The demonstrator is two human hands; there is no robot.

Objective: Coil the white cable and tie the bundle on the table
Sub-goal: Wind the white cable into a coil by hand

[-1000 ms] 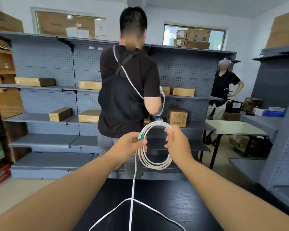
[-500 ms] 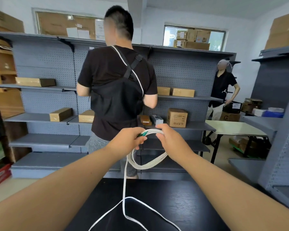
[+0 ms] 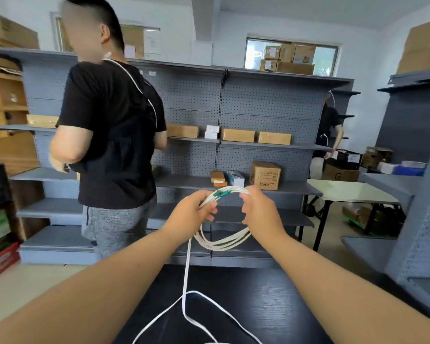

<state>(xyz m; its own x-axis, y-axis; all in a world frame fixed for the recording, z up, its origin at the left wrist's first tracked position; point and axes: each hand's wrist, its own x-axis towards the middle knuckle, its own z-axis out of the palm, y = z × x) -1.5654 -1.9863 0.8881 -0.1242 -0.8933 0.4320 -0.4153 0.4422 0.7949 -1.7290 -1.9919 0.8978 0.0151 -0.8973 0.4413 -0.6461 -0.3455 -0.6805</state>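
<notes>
A white cable (image 3: 222, 240) with a green connector (image 3: 220, 194) hangs in several loops between my hands, held up in the air above the black table (image 3: 246, 306). My left hand (image 3: 193, 213) pinches the loops on their left side, just below the connector. My right hand (image 3: 260, 209) grips the right side of the coil. A loose strand drops from my left hand down to the table and lies there in a wide loop that runs off the bottom of the view.
A person in a black shirt (image 3: 109, 135) stands close beyond the table at the left, in front of grey pegboard shelves (image 3: 233, 145) holding cardboard boxes. A second person (image 3: 329, 130) stands far right by a light table (image 3: 350, 191). Another grey shelf unit (image 3: 417, 219) is at my right.
The coil has flattened and tilted as my hands turned it, with my right hand moving to its right side. The person in black has stepped left. The loose strand on the table has shifted.
</notes>
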